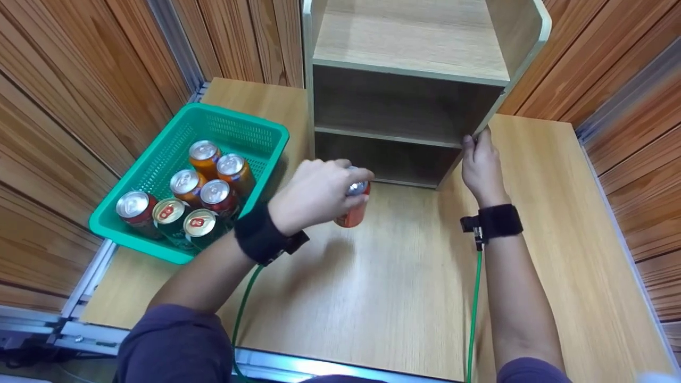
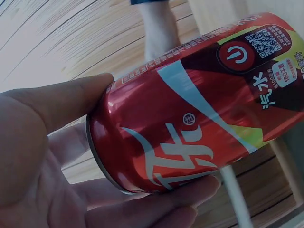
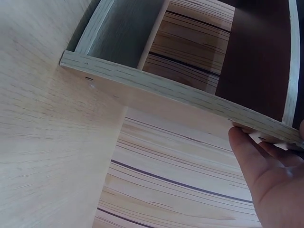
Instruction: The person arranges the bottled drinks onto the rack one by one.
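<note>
My left hand (image 1: 319, 191) grips a red soda can (image 1: 354, 213) by its top end, holding it above the table just in front of the bottom compartment of a wooden shelf unit (image 1: 404, 69). In the left wrist view the can (image 2: 190, 114) lies on its side, with the thumb (image 2: 52, 109) above it and the fingers below. My right hand (image 1: 481, 165) rests against the outer face of the unit's right side panel, thumb on its front edge. The right wrist view shows its straight fingers (image 3: 270, 171) touching the panel edge (image 3: 166, 88). Both visible compartments hold nothing.
A green plastic basket (image 1: 239, 119) stands at the left of the table with several cans (image 1: 205, 183) upright in it. Wood-panelled walls close in on both sides. Bare tabletop (image 1: 393, 287) lies in front of the shelf unit.
</note>
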The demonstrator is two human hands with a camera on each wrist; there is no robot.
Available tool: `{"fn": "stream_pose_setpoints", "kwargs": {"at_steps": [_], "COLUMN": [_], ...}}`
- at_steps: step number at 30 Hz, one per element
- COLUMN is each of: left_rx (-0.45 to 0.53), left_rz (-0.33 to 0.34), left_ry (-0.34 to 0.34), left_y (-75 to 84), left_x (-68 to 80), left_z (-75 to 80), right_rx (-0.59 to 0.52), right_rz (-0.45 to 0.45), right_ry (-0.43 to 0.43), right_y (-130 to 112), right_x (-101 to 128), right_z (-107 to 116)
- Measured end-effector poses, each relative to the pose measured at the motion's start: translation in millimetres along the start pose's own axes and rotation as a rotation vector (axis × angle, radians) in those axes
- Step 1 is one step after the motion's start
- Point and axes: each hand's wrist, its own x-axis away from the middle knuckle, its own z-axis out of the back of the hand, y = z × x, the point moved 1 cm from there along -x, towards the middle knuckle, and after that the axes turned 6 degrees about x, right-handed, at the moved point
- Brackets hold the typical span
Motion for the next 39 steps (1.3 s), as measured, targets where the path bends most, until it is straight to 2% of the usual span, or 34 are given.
{"fn": "stream_pose_setpoints", "kwargs": {"at_steps": [6,9,13,24,39], "left_rx": [0.006,0.022,0.029,0.008,0.014], "left_rz": [-0.087,-0.108,-0.128,-0.152,-0.168], "left_ry": [-0.001,-0.014,-0.013,-0.081,-0.066], "left_y": [3.0,5.6,8.5,11.6,8.5], "left_x": [-5.1,-4.5,-2.5,-5.2,-0.8], "left_z": [-32.8,-47.8,-59.7,-71.6,-83.3], "right_rx": [0.012,0.017,0.031,0.046,0.06], "right_rz": [0.005,0.009,0.012,0.001,0.006], "right_ry": [0.001,-0.001,-0.003,0.0,0.003], "right_y": [1,2,0,-1,1], "right_x": [0,2,3,2,1], "right_z": [-1,-2,-5,-2,-3]}}
